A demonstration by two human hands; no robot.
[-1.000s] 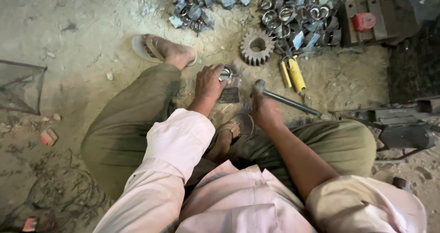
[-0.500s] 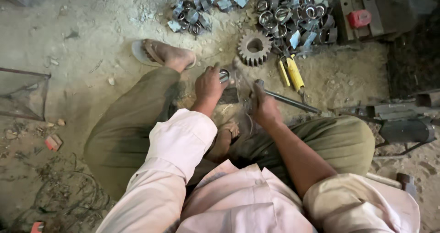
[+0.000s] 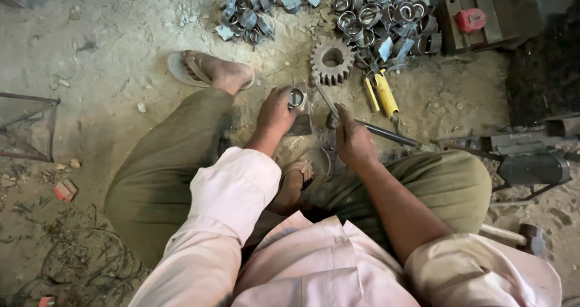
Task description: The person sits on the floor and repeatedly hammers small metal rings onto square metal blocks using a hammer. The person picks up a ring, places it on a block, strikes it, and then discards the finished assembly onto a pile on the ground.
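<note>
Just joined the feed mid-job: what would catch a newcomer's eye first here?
Centre frame, the left hand holds a small metal ring on a block on the dirt floor, while the right hand grips a metal rod beside it. Just beyond sit a toothed gear and heaps of metal rings.

Single view only — a head-worn camera looking steeply down over the wearer's chest and folded legs onto a dirt floor (image 3: 109,59). The left hand (image 3: 277,111) and right hand (image 3: 352,139) sit near frame centre, at close arm's-length range. The top edge takes in a toothed gear (image 3: 331,60) and heaps of metal rings (image 3: 380,20) — farther off. No second view shares the scene.
</note>
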